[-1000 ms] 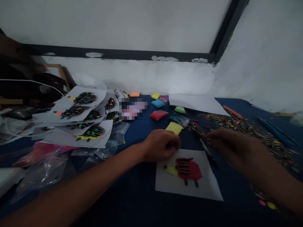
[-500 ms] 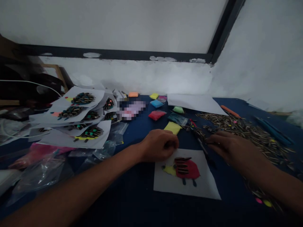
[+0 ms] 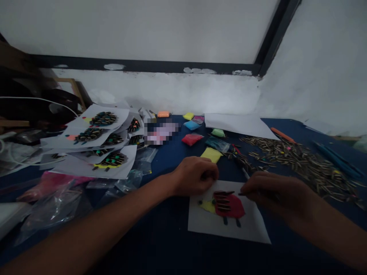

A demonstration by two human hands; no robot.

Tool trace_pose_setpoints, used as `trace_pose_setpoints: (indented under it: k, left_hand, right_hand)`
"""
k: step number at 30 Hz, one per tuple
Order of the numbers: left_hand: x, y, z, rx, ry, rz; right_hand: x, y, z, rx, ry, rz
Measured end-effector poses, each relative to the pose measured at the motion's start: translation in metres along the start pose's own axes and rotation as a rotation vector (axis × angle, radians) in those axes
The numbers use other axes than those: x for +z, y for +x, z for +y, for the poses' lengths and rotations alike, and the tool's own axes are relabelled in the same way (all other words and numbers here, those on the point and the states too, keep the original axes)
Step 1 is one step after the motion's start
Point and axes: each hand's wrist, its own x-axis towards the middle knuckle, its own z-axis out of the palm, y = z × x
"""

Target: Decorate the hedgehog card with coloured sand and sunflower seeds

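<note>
The right hand (image 3: 271, 189) pinches a small dark seed (image 3: 241, 194) in its fingertips, at the upper right of the hedgehog (image 3: 235, 206). The seed's tip pokes out to the left, its long axis running roughly sideways. The left hand (image 3: 197, 176) is curled into a loose fist over the top left corner of the paper (image 3: 229, 230); whether it holds anything cannot be told. The hedgehog lies on this sheet, below and between the hands, its long axis sideways, yellow head pointing left and legs toward the person. The seeds on its red back also lie mostly sideways.

The tabletop (image 3: 155, 236) is dark blue. Beyond the right hand spreads a seed pile (image 3: 304, 162); left of the left hand are stacked pictures (image 3: 74, 143). A white wall (image 3: 172, 89) rises behind.
</note>
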Motion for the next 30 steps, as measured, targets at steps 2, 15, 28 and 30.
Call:
trace_pose_setpoints:
  k: [2, 15, 28, 30]
  left_hand:
    - [0.000, 0.000, 0.000, -0.002, 0.002, -0.003]
    - [0.000, -0.001, 0.000, 0.003, 0.008, -0.008]
    - [0.001, -0.001, -0.001, 0.002, 0.008, -0.003]
    - [0.001, 0.000, -0.001, -0.002, 0.007, -0.003]
  right_hand:
    - [0.007, 0.001, 0.000, -0.048, 0.016, -0.049]
    - [0.025, 0.007, -0.005, -0.221, -0.088, 0.038]
    - [0.025, 0.004, -0.010, -0.256, -0.242, 0.057]
    - [0.018, 0.003, -0.011, -0.232, -0.261, 0.085]
